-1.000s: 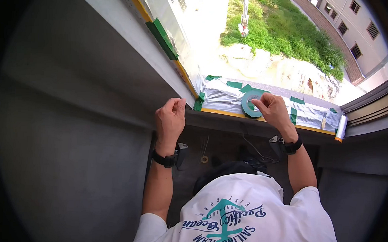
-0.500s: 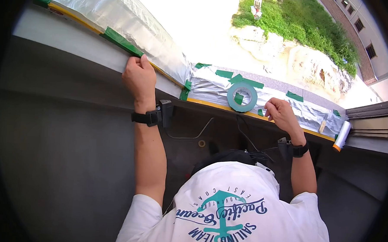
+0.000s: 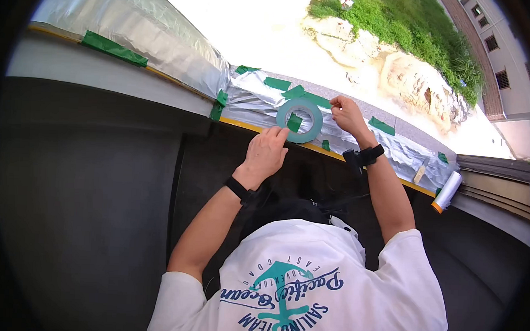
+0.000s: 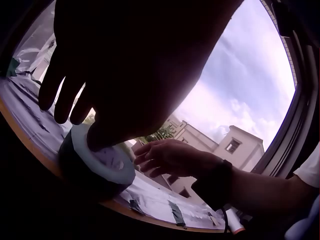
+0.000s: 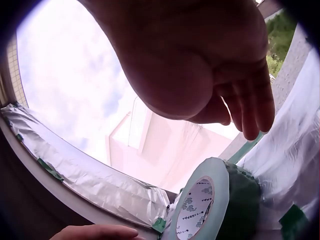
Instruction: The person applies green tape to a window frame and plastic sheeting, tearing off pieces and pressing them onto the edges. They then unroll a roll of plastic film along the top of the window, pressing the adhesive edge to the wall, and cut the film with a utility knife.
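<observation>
A large roll of green tape (image 3: 300, 120) stands on the plastic film (image 3: 253, 103) covering the window sill; its pale side and printed core (image 5: 196, 207) show in the right wrist view. My left hand (image 3: 265, 153) is beside the roll's near left edge, its fingers (image 4: 60, 102) spread and fairly straight; the thumb overlaps the roll's hole in the left wrist view. Beyond the roll, my right hand (image 3: 349, 117) reaches over the sill with loosely bent fingers, their tips right at the end of a green tape strip (image 3: 315, 99). Nothing shows gripped in either hand.
More green tape pieces (image 3: 114, 48) fix film along the left frame and sill. A putty knife (image 3: 419, 174) lies on the right part of the sill, near a film roll (image 3: 448, 190). Beyond the open window are grass (image 3: 395, 35) and a building (image 3: 495, 33).
My left hand went to the green tape on the left frame, then came back right to the roll. My right hand left the roll, then moved forward to its far side. The view turned.
</observation>
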{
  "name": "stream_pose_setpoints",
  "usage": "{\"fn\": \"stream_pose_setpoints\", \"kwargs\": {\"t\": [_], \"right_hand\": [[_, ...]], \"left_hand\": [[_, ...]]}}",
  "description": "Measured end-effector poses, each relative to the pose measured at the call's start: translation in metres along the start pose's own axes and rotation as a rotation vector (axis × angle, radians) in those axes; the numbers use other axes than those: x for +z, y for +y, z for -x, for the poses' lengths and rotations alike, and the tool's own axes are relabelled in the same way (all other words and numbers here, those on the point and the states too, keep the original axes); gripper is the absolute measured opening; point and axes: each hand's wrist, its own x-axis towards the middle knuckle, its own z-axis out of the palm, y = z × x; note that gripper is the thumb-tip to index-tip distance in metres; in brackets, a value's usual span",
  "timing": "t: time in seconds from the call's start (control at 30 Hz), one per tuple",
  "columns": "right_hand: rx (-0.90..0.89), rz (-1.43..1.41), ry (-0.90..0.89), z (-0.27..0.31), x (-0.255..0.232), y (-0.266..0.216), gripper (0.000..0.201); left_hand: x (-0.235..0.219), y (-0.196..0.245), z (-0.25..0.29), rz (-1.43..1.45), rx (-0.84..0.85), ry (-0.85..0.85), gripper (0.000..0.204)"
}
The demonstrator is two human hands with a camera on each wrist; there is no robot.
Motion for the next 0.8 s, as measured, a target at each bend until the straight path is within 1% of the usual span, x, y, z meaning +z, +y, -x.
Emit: {"fn": "stream_pose_setpoints", "kwargs": {"t": [0.03,0.07,0.1,0.17,0.2,0.27,0.3,0.33,0.37,0.4,0.43,0.5,0.6,0.63,0.7,0.73,0.8], "right_hand": [[0.013,0.05,-0.004,0.0,0.006,-0.007,0.026],[0.041,0.068,-0.026,0.001,0.009,-0.011,0.027],[0.019,0.064,-0.053,0.001,0.012,-0.007,0.027],[0.103,0.055,-0.103,0.003,0.014,0.008,0.026],[0.096,0.055,-0.116,0.005,0.014,0.016,0.026],[0.164,-0.008,-0.2,0.012,0.014,0.028,0.023],[0.167,-0.008,-0.202,0.016,0.014,0.026,0.023],[0.097,-0.018,-0.225,0.021,0.015,0.025,0.023],[0.029,-0.025,-0.244,0.025,0.015,0.024,0.023],[0.007,0.058,-0.233,0.03,0.01,0.01,0.026],[0.023,0.061,-0.219,0.032,0.011,0.005,0.026],[-0.022,0.129,-0.279,0.035,0.007,0.0,0.027],[-0.068,0.221,-0.263,0.036,0.011,-0.002,0.03],[-0.051,0.217,-0.247,0.036,0.012,0.0,0.03],[-0.092,0.244,-0.233,0.036,0.015,0.001,0.028],[-0.086,0.246,-0.233,0.036,0.015,0.0,0.028],[-0.081,0.245,-0.229,0.036,0.016,0.001,0.028]], "left_hand": [[0.014,0.006,-0.01,-0.027,0.076,0.019,0.046],[0.027,0.014,-0.019,-0.114,0.08,0.002,0.046],[0.039,0.019,-0.028,-0.198,0.086,-0.019,0.047],[0.068,0.017,-0.038,-0.335,0.036,-0.002,0.045],[0.076,0.016,-0.041,-0.353,0.017,0.018,0.04],[0.085,0.012,-0.043,-0.353,-0.004,0.015,0.038],[0.085,0.013,-0.044,-0.348,-0.011,0.013,0.037],[0.084,0.013,-0.044,-0.345,-0.006,0.01,0.037],[0.082,0.01,-0.042,-0.263,-0.013,-0.012,0.033],[0.077,0.008,-0.042,-0.18,-0.014,-0.036,0.029],[0.073,0.006,-0.042,-0.135,-0.018,-0.067,0.035],[0.067,0.001,-0.042,-0.058,-0.017,-0.056,0.036],[0.052,-0.009,-0.044,0.129,-0.01,-0.044,0.032],[0.042,-0.007,-0.045,0.194,-0.023,-0.032,0.03],[0.025,-0.005,-0.046,0.249,-0.106,-0.097,0.033],[0.023,-0.01,-0.046,0.246,-0.094,-0.105,0.033],[0.02,-0.02,-0.048,0.392,-0.173,-0.129,0.034]]}}
